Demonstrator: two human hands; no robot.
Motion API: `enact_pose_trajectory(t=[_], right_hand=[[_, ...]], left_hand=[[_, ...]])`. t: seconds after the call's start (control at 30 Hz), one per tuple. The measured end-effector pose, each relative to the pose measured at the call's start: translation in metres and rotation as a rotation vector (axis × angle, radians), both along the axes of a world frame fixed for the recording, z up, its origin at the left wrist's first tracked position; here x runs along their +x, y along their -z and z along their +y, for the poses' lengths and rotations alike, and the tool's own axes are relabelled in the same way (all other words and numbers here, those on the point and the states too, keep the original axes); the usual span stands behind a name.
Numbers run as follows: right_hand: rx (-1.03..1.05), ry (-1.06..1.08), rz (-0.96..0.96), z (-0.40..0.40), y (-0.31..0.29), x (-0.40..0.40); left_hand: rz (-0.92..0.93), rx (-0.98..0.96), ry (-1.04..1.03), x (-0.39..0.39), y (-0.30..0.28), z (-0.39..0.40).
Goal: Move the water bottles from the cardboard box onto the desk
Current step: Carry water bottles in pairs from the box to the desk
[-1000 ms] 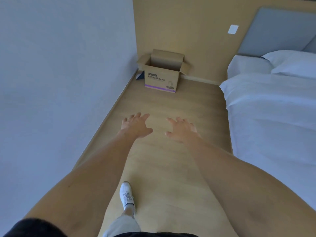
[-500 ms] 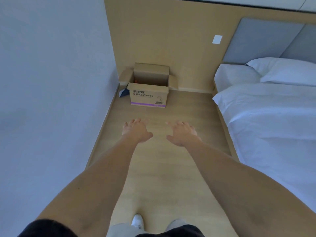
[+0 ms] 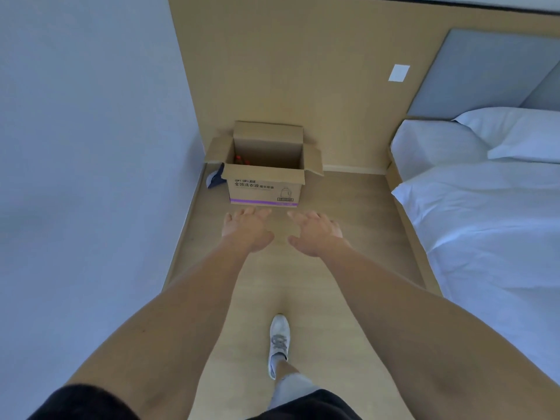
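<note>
- This looks like the approach step: the person stands on the wooden floor (image 3: 318, 283) facing the cardboard box (image 3: 266, 189), and no bottle has been picked up.
- The box sits on the floor against the tan back wall (image 3: 288, 71), near the corner with the pale side wall, its top flaps folded open.
- Inside, at the left rear, a few dark red bottle caps (image 3: 241, 160) show above the front edge; the bottles themselves are mostly hidden, so their number cannot be told.
- The desk is not in view.
- The left hand (image 3: 247, 230) is held out in front, fingers spread and relaxed, holding nothing and touching nothing.
- The right hand (image 3: 315, 233) is the same: palm down, fingers loosely extended, empty, short of the box.
- The next move likely calls for closing in on the box, bending down and reaching over the front flap toward the left rear corner.
- A bed (image 3: 485, 222) with white sheets lies along the right; one white shoe (image 3: 278, 334) is forward on the floor.
</note>
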State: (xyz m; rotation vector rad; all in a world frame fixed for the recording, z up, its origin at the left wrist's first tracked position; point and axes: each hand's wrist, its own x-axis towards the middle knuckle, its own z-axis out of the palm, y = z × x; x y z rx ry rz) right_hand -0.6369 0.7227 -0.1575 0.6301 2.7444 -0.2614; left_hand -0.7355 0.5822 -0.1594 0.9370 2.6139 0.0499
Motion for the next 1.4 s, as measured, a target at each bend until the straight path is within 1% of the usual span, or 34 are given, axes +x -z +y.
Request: enact_pose_trajectory(t=[0.1,0.23,0.37,0.67,0.8,1.0,1.17,1.4], right_hand=[[-0.029,-0.007,0.023,0.032,0.011,-0.055],[-0.072,-0.001,0.011,0.074,0.011,-0.122],[-0.084,0.002,0.045,0.116,0.009,-0.181],[-0.109,0.001,-0.003,0.176,0.016,-0.285],[-0.082,0.026,-0.028,0.208,0.025,-0.342],[-0.04,0.028,-0.077,0.25,0.031,-0.457],[-0.044,0.027,-0.089,0.275,0.037,-0.537],[-0.095,0.039,-0.162,0.311,0.067,-0.61]], left_hand=[[0.028,-0.023,0.006,-0.053,0.003,0.028],[0.033,-0.067,-0.014,-0.122,-0.001,0.068],[0.055,-0.027,-0.01,-0.182,-0.003,0.111],[0.055,0.003,-0.022,-0.29,0.012,0.179],[0.04,0.026,0.003,-0.354,0.026,0.209],[-0.008,0.096,-0.05,-0.485,0.049,0.237],[-0.028,0.064,-0.087,-0.582,0.063,0.249],[-0.111,0.014,-0.122,-0.653,0.097,0.271]])
